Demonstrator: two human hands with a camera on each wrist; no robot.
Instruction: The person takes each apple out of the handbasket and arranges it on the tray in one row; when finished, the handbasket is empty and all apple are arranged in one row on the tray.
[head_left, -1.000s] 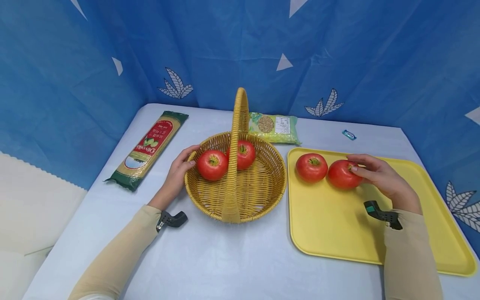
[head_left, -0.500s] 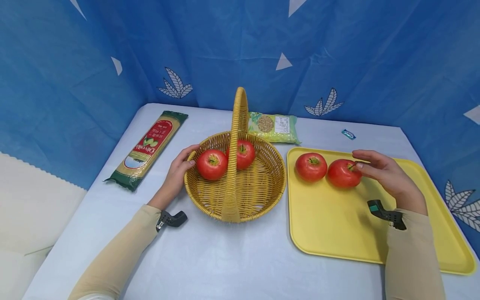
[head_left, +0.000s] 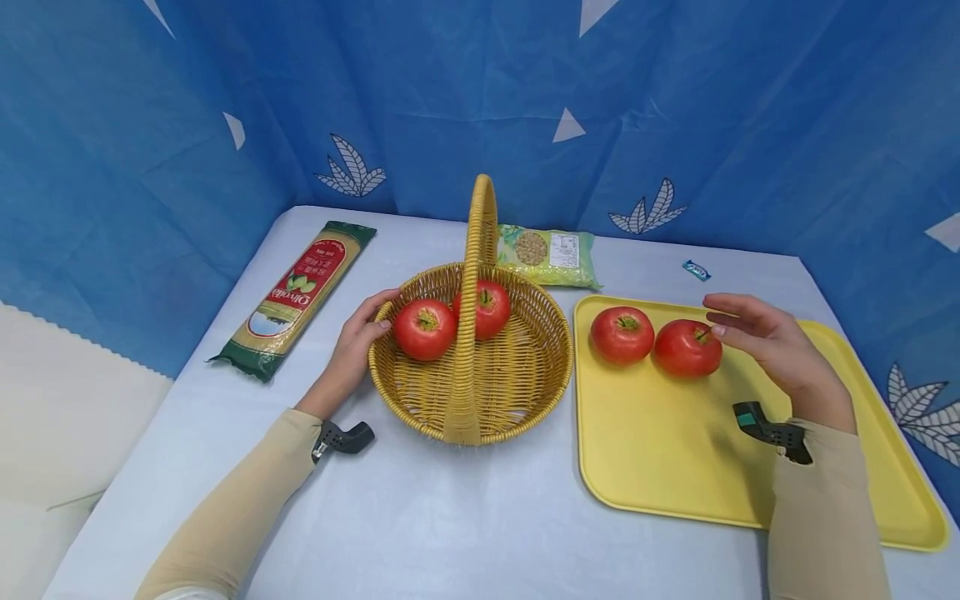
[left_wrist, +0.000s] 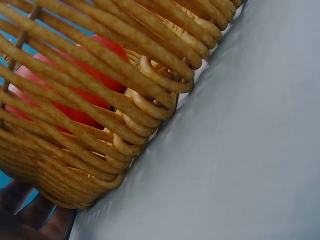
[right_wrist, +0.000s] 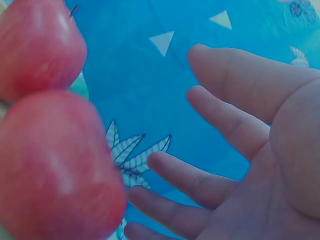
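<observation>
R hand [head_left: 787, 358]: fingers spread, holds nothing, just beside rt-hand apple [head_left: 687, 350] on yellow tray [head_left: 652, 450] | L hand [head_left: 352, 350]: thumb + fingers pinch basket [head_left: 517, 375] rim, lt side | apple prob. firm, mod. wt, smooth skin, maybe slippery, may bruise; best hold: round widest pt, thumb opp. fingers, clear of stem

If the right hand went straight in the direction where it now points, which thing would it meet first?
The right hand would most likely meet the nearer red fruit on the yellow tray, though depth is unclear and it might pass above.
</observation>
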